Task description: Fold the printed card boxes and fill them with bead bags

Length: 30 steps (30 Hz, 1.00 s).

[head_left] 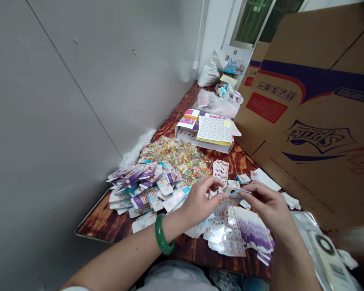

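The small printed carton (232, 191) is held in the air over the table (92, 222), to the right of the heap of clear packets (178, 155) and nearer than it. Its left end is pinched between the thumb and fingers of the left hand (204, 198); its right end is gripped by the fingertips of the right hand (262, 200). A flap appears to be raised, so the carton is judged not yet closed.

To the near left of the heap, a large pile of cartons (151, 194) is seen, apparently already formed. To its near right, sticker sheets (223, 232) and purple-printed cartons (255, 230) are spread in overlapping rows; these cartons seem flat, so much is judged to be left undone. The packets themselves are apparently unused.

The inside of the held carton is not shown, and its print is too blurred to be read. Some sticker sheets are covered by the hands, and the spread's right side is partly hidden by the right wrist. Well to the right of the heap, a cardboard shipping carton (303, 101) is cut off by the picture's edge.
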Tool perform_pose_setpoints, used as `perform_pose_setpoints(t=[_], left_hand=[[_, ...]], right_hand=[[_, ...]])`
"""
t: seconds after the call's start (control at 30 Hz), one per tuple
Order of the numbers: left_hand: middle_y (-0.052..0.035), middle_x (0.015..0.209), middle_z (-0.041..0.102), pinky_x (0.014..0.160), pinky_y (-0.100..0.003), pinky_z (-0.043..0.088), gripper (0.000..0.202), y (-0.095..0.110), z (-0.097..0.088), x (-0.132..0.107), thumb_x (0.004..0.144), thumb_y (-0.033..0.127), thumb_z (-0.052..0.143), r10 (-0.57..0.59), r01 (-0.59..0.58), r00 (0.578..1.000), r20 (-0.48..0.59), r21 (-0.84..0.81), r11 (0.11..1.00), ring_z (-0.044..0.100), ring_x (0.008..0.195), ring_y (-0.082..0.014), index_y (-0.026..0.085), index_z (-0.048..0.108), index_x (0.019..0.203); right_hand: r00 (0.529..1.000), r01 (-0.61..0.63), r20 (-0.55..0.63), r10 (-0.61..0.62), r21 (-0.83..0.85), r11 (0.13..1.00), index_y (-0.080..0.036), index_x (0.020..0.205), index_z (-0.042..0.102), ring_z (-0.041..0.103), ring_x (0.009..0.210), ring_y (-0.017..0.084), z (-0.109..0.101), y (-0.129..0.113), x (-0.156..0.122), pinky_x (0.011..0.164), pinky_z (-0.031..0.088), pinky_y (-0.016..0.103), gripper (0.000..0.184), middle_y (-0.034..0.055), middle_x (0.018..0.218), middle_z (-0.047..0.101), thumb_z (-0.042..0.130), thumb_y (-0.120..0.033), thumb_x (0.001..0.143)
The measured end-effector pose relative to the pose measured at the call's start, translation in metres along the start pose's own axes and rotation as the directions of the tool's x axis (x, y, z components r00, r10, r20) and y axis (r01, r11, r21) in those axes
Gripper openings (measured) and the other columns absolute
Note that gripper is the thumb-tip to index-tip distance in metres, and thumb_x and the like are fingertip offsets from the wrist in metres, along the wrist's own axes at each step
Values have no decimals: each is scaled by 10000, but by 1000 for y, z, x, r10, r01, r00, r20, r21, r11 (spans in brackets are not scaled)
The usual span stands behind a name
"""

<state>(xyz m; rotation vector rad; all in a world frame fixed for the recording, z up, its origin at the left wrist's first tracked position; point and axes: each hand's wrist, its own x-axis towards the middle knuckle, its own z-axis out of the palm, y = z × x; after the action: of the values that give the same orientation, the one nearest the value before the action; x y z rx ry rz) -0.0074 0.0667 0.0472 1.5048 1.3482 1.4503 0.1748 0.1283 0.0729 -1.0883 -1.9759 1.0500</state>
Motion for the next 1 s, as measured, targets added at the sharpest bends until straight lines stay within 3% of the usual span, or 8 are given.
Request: perform_pose_setpoints(t=[0.1,0.2,0.33,0.43,0.5,0.7,0.87,1.0], left_hand=[[-70,1035,593,877,-308,377,348,-2,-9,0,707,331,680,11,-13,997,80,23,1000,520,978,-202,188,586,1010],[-39,804,616,741,-271,405,185,-14,-11,0,766,331,601,-153,187,944,292,-90,978,548,773,-157,153,628,810],[8,645,541,580,-222,351,221,-32,-12,-1,749,352,609,-347,382,919,187,-209,900,463,601,-100,133,611,716],[16,637,535,567,-218,346,236,-35,-15,0,751,371,609,-401,420,907,125,-259,870,451,587,-96,135,620,757],[-3,684,565,635,-236,387,229,-31,-19,0,762,366,602,-356,385,922,154,-255,887,499,652,-120,139,634,774],[-52,1013,584,931,-318,350,263,-20,-32,2,697,298,686,-83,73,992,91,108,991,501,1025,-206,200,634,935],[-4,666,603,642,-249,442,163,-35,-36,6,755,308,603,-301,273,880,368,130,953,566,662,-142,153,631,710],[7,605,585,544,-216,446,100,-40,-27,16,714,233,626,-411,417,879,242,28,908,543,555,-105,139,613,680]], right_hand=[[993,-97,-43,109,206,974,-187,698,630,486,546,121,2,0,3,486,389,232,182,8,630,562,683,-362,700],[976,-144,-113,186,304,942,-187,720,598,450,470,103,8,7,12,427,357,224,215,-6,598,540,669,-389,703],[912,-32,-411,-12,-101,994,-185,893,602,549,632,182,23,13,15,573,446,309,235,59,752,608,598,-377,758],[927,200,-216,-307,-406,892,-201,1081,568,550,950,267,42,10,5,823,429,411,351,117,1032,612,591,-363,772],[939,308,-14,-344,-409,859,-211,1097,564,527,1009,274,54,10,-2,868,404,423,354,111,1077,610,597,-354,775],[997,74,31,-70,-127,989,-193,760,601,522,652,158,63,24,0,606,407,268,152,21,687,593,544,-326,807],[980,-200,46,195,303,932,-176,630,574,417,498,106,57,21,11,487,340,230,290,-27,532,495,656,-446,692],[936,-350,173,308,558,752,-162,589,581,457,515,98,65,17,21,517,369,227,293,-21,546,532,700,-426,632]])
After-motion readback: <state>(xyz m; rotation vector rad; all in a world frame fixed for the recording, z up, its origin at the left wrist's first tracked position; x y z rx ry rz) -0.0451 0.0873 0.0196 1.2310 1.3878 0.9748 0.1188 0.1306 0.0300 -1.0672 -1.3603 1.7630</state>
